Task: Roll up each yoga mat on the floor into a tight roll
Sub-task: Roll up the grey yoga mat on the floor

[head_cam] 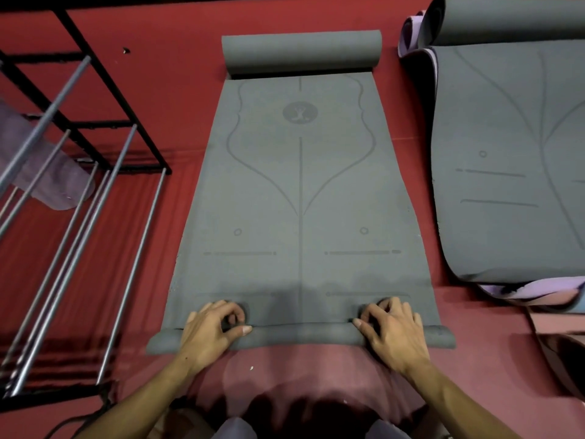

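Observation:
A grey yoga mat (300, 191) with printed alignment lines lies lengthwise on the red floor in front of me. Its far end is curled into a roll (302, 52). Its near edge is turned over into a thin roll (300, 335) running left to right. My left hand (212, 331) grips the left part of this thin roll, fingers curled over it and thumb along its near side. My right hand (392, 331) grips the right part in the same way. A second grey mat (512, 160) with a lilac underside lies spread to the right.
A black metal rack (79, 172) with grey bars stands at the left, holding a rolled purple mat (41, 160). Another grey roll (512, 20) lies at the far right. A dark strap or bag (557, 353) sits near the right edge. My knees are at the bottom.

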